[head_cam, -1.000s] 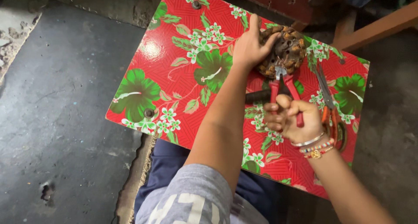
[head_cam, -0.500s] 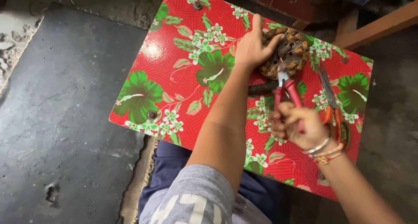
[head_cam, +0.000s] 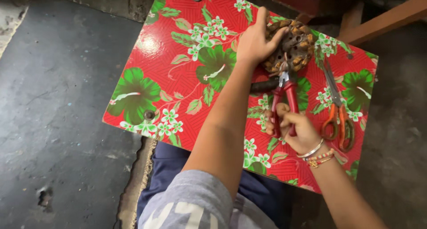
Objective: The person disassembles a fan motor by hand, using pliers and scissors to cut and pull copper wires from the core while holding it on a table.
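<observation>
Head view: right hand (head_cam: 299,132) wraps its fingers around the red handles of pliers (head_cam: 283,98), whose nose points away from the fingers to the near edge of a round brown woven piece (head_cam: 291,46). Scissors (head_cam: 336,109) lie just right of that hand. Beyond, left hand (head_cam: 257,41) presses flat on the piece, fingers spread, on the floral table (head_cam: 178,68).
</observation>
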